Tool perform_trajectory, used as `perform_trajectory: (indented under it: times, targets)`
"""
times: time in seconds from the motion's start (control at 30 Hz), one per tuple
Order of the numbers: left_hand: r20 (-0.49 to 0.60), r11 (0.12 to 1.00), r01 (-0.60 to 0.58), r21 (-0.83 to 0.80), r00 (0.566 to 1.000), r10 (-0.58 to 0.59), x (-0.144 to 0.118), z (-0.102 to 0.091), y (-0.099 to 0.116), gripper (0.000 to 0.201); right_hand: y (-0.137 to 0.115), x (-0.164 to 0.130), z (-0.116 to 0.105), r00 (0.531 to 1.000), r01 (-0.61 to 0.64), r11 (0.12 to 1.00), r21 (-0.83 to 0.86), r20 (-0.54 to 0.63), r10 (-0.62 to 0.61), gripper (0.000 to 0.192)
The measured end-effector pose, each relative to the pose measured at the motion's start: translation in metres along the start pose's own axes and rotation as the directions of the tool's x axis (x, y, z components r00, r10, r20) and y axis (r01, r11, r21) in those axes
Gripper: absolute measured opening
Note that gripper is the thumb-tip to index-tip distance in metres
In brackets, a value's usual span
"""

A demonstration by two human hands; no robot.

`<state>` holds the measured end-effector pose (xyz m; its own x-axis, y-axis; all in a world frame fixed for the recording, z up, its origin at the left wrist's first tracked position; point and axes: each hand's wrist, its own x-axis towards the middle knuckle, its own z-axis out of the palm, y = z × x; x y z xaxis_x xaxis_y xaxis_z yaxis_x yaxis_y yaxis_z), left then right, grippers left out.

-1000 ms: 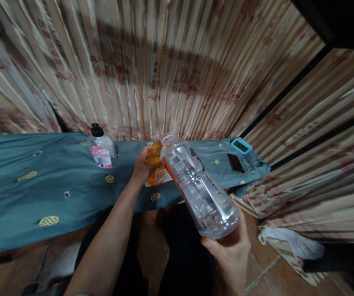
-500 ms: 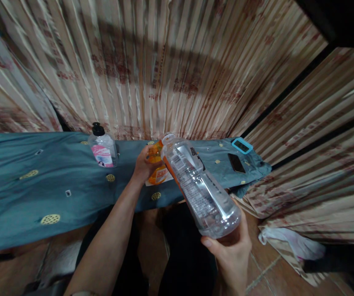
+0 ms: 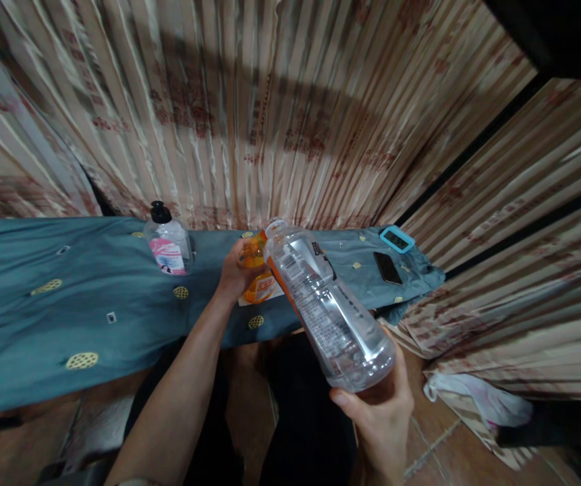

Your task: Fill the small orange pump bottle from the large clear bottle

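My right hand [image 3: 378, 412] grips the base end of a large clear plastic bottle [image 3: 333, 317] with a printed label. That bottle is tilted, its neck pointing up and left. Its mouth meets the top of an orange bottle [image 3: 257, 287] standing on the cloth-covered surface; whether the two rims touch is hard to make out. My left hand [image 3: 233, 273] is wrapped round the upper part of the orange bottle. Part of the orange bottle is hidden behind the clear one. A flat white piece lies under the orange bottle's base.
A clear bottle with a black cap and pink label [image 3: 169, 246] stands to the left on the teal cloth [image 3: 133, 283]. At the right lie a dark phone [image 3: 388, 268] and a blue-framed device [image 3: 397, 239]. A pleated curtain [image 3: 250, 115] hangs behind; a white bag [image 3: 482, 398] sits lower right.
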<state>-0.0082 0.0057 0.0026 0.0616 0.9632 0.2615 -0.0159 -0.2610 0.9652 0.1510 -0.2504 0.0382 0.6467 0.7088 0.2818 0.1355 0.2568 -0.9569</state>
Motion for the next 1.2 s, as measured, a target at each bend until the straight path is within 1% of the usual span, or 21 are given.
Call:
perform_trajectory:
  times: [0.2, 0.37, 0.5, 0.63, 0.8, 1.0, 1.1, 1.2]
  targets:
    - [-0.001, 1.000, -0.002, 0.020, 1.000, 0.002, -0.0009, -0.0006, 0.0011, 0.054, -0.0025, -0.0004, 0.0006, 1.000, -0.008, 1.000, 0.005, 0.006, 0.008, 0.093]
    - [0.004, 1.000, 0.007, -0.018, 1.000, -0.007, -0.0008, 0.0001, 0.0023, 0.056, -0.0042, 0.0002, 0.0034, 1.000, 0.010, 1.000, 0.004, 0.013, -0.010, 0.091]
    - [0.007, 1.000, 0.014, 0.001, 1.000, -0.014, -0.0016, -0.0003, 0.0032, 0.056, -0.0042, 0.0011, 0.0049, 1.000, 0.018, 1.000, 0.011, 0.020, -0.018, 0.091]
    - [0.009, 1.000, 0.016, -0.015, 1.000, -0.016, -0.0024, -0.0005, 0.0031, 0.056, -0.0046, 0.0003, 0.0047, 1.000, 0.018, 1.000, 0.020, 0.012, -0.018, 0.092]
    - [0.005, 1.000, 0.014, -0.016, 1.000, -0.014, -0.0020, 0.0001, 0.0032, 0.055, -0.0067, 0.0005, 0.0046, 1.000, 0.000, 1.000, -0.015, 0.023, 0.001, 0.093]
    - [-0.003, 0.999, 0.023, -0.025, 1.000, -0.023, -0.0013, 0.0005, 0.0039, 0.056, -0.0062, 0.0009, 0.0047, 1.000, 0.006, 1.000, -0.027, 0.014, -0.006, 0.092]
    - [-0.006, 1.000, 0.005, -0.027, 1.000, -0.005, -0.0010, 0.0004, 0.0032, 0.056, -0.0050, -0.0002, 0.0034, 1.000, 0.009, 0.998, -0.064, 0.010, -0.009, 0.091]
    - [-0.010, 1.000, -0.008, -0.007, 1.000, 0.008, -0.0004, 0.0001, 0.0022, 0.056, -0.0044, -0.0010, 0.0024, 1.000, 0.012, 0.999, -0.052, 0.010, -0.012, 0.092]
